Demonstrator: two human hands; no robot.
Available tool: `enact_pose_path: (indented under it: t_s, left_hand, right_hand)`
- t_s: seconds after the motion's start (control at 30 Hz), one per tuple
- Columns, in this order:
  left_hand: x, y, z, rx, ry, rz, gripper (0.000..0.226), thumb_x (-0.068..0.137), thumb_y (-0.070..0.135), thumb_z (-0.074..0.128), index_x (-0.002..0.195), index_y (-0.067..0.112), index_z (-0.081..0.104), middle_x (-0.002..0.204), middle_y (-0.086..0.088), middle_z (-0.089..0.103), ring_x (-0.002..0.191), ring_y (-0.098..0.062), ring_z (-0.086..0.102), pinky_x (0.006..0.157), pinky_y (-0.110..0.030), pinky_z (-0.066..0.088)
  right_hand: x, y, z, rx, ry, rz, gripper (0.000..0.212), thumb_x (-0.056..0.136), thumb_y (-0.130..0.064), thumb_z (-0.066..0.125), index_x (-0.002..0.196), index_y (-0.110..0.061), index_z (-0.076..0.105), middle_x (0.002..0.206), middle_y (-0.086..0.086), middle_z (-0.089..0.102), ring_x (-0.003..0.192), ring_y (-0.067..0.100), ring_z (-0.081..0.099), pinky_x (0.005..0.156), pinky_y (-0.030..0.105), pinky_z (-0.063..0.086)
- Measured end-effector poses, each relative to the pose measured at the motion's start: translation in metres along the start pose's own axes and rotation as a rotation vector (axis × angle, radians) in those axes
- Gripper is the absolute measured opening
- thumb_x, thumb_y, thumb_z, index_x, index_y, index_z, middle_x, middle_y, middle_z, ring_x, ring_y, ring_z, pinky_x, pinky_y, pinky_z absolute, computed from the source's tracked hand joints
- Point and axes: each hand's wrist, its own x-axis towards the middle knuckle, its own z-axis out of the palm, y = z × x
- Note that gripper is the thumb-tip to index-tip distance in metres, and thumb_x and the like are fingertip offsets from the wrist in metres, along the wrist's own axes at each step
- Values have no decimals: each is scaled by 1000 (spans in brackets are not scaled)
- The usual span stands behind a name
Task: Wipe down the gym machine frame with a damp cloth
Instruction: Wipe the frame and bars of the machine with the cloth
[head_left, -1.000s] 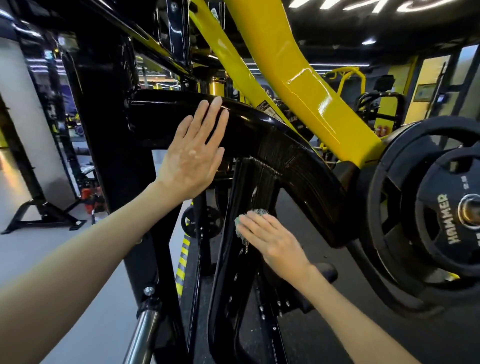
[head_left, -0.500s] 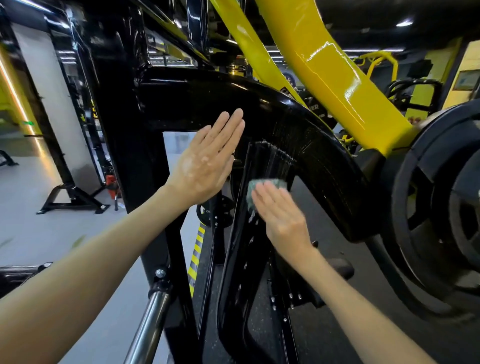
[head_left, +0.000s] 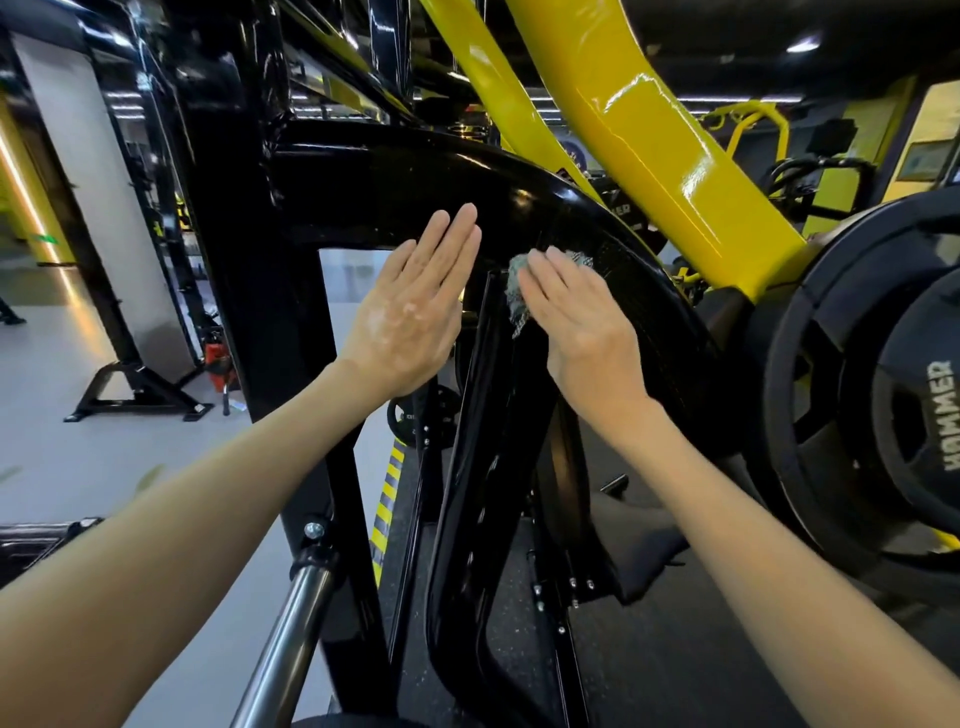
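Observation:
A glossy black machine frame (head_left: 415, 176) curves from upper left down to the right, with a black strut (head_left: 483, 415) dropping from it. My right hand (head_left: 582, 322) presses a small grey-green cloth (head_left: 517, 291) flat against the spot where the strut meets the curved beam; most of the cloth is hidden under my fingers. Wet streaks show on the beam to the right of the cloth. My left hand (head_left: 415, 312) is held flat with fingers together and straight, at the lower edge of the beam just left of the strut, holding nothing.
A yellow arm (head_left: 665, 135) slants above the black beam. Black weight plates (head_left: 883, 395) marked HAMMER hang at the right. A chrome bar (head_left: 291, 644) rises at the lower middle. Yellow-black floor tape (head_left: 387, 499) and another machine's base (head_left: 135, 395) lie beyond.
My right hand has slid the cloth up the strut to its junction with the curved beam. My left hand stays flat on the frame; the view has shifted down and closer.

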Motion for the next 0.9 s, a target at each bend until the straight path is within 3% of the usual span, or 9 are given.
enact_pose_path:
  t_s: [0.17,0.33,0.5,0.57,0.73,0.9]
  left_hand:
    - [0,2,4,2,8,-11,68,100,17,39,155,2,1,165,-15,8,152,-29,6,122,-40,9]
    - [0,1,5,-10,17,-4,70,99,13,40,155,3,1,165,-14,5,152,-28,4,122,-39,6]
    - [-1,2,4,4,25,-13,71,98,12,42,156,2,2,165,-16,9,152,-29,6,122,-39,7]
    - [-1,4,5,3,33,-20,72,97,12,44,155,2,3,164,-16,10,152,-29,6,122,-38,6]
    - [0,4,5,5,36,-33,73,97,11,45,156,2,2,165,-16,9,151,-25,0,122,-35,-2]
    - [0,5,5,12,56,-37,72,96,10,45,155,1,6,164,-17,13,152,-31,10,122,-34,-2]
  right_hand:
    - [-52,-30,30,25,53,72,53,89,13,46,140,0,45,148,17,41,140,31,37,119,46,26]
    - [-138,-61,44,-26,-237,-169,60,85,13,54,142,-4,46,151,12,41,142,25,36,115,43,34]
    - [-112,-39,30,-43,-311,-272,66,82,15,51,143,-6,44,150,11,44,141,26,39,114,43,35]
    - [-80,-29,20,-66,-244,-188,67,79,16,47,143,-4,44,150,14,44,140,29,40,114,46,34]
    - [-14,-15,8,-65,-24,30,51,92,9,38,140,-2,49,146,16,47,138,31,42,117,43,28]
    - [-48,-34,28,24,33,93,47,94,10,39,139,-1,48,145,18,48,139,31,39,120,43,21]
